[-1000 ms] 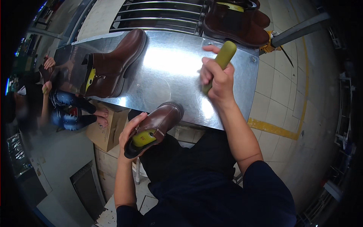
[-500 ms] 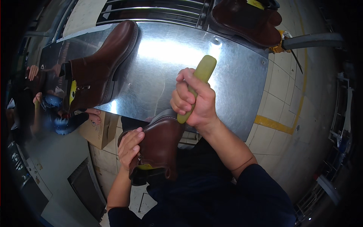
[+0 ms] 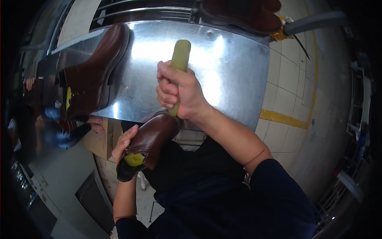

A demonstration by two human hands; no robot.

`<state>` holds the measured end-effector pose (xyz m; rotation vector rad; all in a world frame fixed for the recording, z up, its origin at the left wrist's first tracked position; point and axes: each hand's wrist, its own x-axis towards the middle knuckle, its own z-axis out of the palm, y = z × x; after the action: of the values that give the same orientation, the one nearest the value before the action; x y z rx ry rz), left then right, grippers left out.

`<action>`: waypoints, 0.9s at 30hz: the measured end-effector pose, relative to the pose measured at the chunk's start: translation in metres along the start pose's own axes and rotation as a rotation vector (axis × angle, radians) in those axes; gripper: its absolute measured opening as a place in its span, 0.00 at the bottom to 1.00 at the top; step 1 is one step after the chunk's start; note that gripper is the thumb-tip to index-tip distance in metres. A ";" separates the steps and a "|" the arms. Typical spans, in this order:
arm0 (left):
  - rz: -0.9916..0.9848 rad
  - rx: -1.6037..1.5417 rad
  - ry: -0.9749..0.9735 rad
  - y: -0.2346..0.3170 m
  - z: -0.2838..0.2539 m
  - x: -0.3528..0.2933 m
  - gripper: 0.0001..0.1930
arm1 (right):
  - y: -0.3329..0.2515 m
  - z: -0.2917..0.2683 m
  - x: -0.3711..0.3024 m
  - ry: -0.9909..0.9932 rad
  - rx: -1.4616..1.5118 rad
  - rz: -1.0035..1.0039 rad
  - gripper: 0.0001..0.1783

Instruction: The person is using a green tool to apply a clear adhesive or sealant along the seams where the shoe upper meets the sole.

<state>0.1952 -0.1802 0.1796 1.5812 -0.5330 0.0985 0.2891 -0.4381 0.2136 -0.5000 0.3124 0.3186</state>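
My left hand point(image 3: 124, 142) grips a dark brown leather ankle boot point(image 3: 156, 133) by the side of its shaft. The boot is tilted, its opening facing me and showing a yellow insole point(image 3: 134, 159). My right hand point(image 3: 179, 89) is wrapped in a fist round a yellow-green bar point(image 3: 182, 53) with rounded ends. The bar's lower end is at the boot's far part, near the sole edge; whether they touch I cannot tell. A second brown boot point(image 3: 95, 73) with a side zipper lies on the metal table point(image 3: 147, 85) at the left.
Brown footwear point(image 3: 242, 16) rests beyond the table's far edge, beside metal rails point(image 3: 147, 12). A grey bar point(image 3: 316, 22) with yellow wrapping juts in at the far right. A cardboard box point(image 3: 99, 137) stands below the table at the left. Another person's feet point(image 3: 95, 123) show near it.
Both hands have shifted left in the picture, the right one with the bar also farther away. The held boot has turned and tipped, so more of its yellow insole shows.
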 end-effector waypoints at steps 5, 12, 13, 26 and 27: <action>-0.028 0.343 -0.082 0.008 -0.001 -0.002 0.37 | 0.003 -0.017 -0.021 0.002 0.149 -0.043 0.16; -0.031 0.407 0.056 0.004 0.005 -0.002 0.39 | 0.008 -0.022 -0.017 0.095 0.151 -0.050 0.15; -0.011 0.370 0.065 0.003 0.005 -0.003 0.37 | 0.008 -0.022 -0.015 0.102 0.165 -0.051 0.15; -0.680 -0.388 0.150 0.008 -0.028 -0.026 0.25 | 0.019 -0.018 -0.028 0.058 0.064 -0.382 0.13; -0.605 -0.297 0.089 0.006 -0.029 -0.026 0.23 | 0.025 -0.014 -0.031 0.027 -0.043 -0.499 0.12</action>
<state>0.1777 -0.1448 0.1784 1.3775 0.0175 -0.3515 0.2489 -0.4310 0.2027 -0.6062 0.1984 -0.1666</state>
